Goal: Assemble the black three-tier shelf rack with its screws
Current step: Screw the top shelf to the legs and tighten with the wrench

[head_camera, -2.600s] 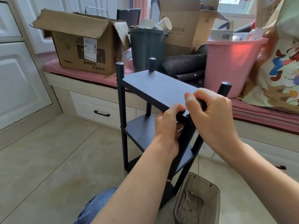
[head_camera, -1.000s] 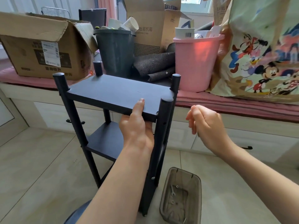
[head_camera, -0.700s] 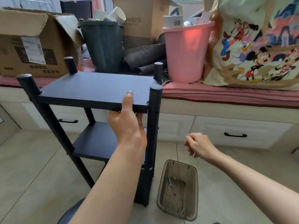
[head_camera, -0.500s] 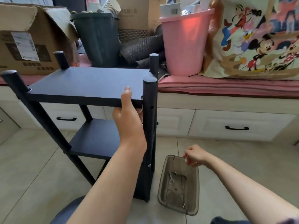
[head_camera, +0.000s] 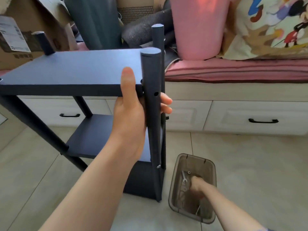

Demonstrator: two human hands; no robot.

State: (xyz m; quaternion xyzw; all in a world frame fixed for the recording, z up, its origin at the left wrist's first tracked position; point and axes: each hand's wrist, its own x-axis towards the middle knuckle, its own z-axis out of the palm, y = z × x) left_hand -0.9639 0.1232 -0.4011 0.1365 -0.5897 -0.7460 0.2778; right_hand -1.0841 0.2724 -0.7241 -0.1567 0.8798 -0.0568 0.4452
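Observation:
The black three-tier shelf rack [head_camera: 70, 69] stands upright on the tiled floor in front of me. My left hand [head_camera: 131, 107] grips the top shelf's near edge beside the front right post [head_camera: 152, 114], thumb on top, fingers under and behind the post. An empty screw hole [head_camera: 156, 93] shows in that post just below the top shelf. A screw head [head_camera: 158, 166] sticks out lower down. My right hand [head_camera: 195, 185] is down inside the smoky plastic tray [head_camera: 211, 165], blurred, among small metal parts and a little wrench [head_camera: 184, 176]. What its fingers hold is hidden.
A window bench with a pink cushion [head_camera: 233, 70] runs behind the rack, with white drawers [head_camera: 260, 119] below. On it stand a cardboard box [head_camera: 25, 30], a dark bin [head_camera: 96, 22], a pink bucket [head_camera: 196, 27] and a cartoon-print bag [head_camera: 270, 25]. Tiled floor lies to the right.
My right hand has dropped from beside the post down into the plastic tray. My left hand keeps its grip on the top shelf, and my view has tilted downward.

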